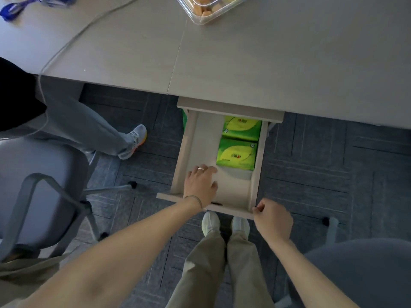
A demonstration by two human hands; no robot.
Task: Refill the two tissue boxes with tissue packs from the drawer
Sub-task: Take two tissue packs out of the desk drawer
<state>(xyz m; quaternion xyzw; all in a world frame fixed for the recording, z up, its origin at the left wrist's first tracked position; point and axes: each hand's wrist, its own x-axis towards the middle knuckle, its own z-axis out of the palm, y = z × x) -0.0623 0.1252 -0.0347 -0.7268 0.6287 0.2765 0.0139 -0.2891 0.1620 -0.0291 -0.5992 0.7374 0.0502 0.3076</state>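
Two packs (236,153) lie along the right wall of the open drawer (189,138), one behind the other. The left hand (201,185) reaches in, fingers released, empty, just left of the near pack. The right hand (272,220) pinches the drawer's front right corner. Steady the drawer; grip the near pack across its width. Green-yellow wrappers; print unreadable. No tissue boxes in view.

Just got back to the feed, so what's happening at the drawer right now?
The drawer is pulled open under the table. The left hand reaches inside, empty, just short of the nearer tissue pack; a second pack lies behind it. The right hand grips the drawer's front corner.
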